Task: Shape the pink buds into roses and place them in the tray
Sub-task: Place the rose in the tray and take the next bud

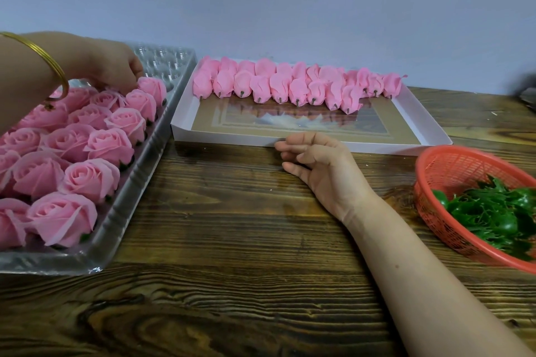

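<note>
Table: dark wood.
Right hand: loosely curled, holding nothing, at the white box front edge.
Tray: clear, left, holding pink roses.
Left hand: fingertips on a far rose; grip unclear.
Buds: rowed along the box's far side.

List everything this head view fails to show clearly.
Head view:
1. Left hand: fingertips hidden behind its own knuckles and the roses; whether it holds one is unclear.
2. Clear tray: left side cut by the frame edge.
3. Red basket: right part cut by the edge.
4. Dark object at far right: blurred, cut off.
5. Rear buds: mostly hidden by the front row.
</note>
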`<control>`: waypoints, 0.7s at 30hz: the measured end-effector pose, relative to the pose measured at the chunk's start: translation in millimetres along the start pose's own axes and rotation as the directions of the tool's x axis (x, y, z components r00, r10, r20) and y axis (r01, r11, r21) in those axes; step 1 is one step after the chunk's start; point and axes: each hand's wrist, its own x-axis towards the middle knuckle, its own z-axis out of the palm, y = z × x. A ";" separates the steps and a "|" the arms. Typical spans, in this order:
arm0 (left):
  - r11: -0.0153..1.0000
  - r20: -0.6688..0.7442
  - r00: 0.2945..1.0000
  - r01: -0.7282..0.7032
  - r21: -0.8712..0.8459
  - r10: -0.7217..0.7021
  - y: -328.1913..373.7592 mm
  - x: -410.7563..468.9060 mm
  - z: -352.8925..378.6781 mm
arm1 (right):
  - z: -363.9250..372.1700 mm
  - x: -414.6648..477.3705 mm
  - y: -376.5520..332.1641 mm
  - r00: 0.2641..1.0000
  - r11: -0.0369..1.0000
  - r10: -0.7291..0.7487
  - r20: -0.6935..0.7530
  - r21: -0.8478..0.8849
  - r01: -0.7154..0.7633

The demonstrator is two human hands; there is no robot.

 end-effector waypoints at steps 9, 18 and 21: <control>0.996 -0.048 0.999 0.020 0.086 -0.015 6.0 -0.4 -0.4 | -0.1 -0.6 -0.1 1.000 1.000 0.008 -0.008 -0.001 -0.008; 0.991 -0.061 0.998 0.015 0.132 -0.007 4.7 -0.6 0.0 | 1.4 -2.8 -1.0 1.000 1.000 0.002 -0.008 -0.007 -0.002; 0.987 -0.063 0.998 0.008 0.162 0.003 6.5 -1.9 0.7 | 1.8 -3.7 -1.4 1.000 1.000 0.003 -0.005 -0.008 -0.003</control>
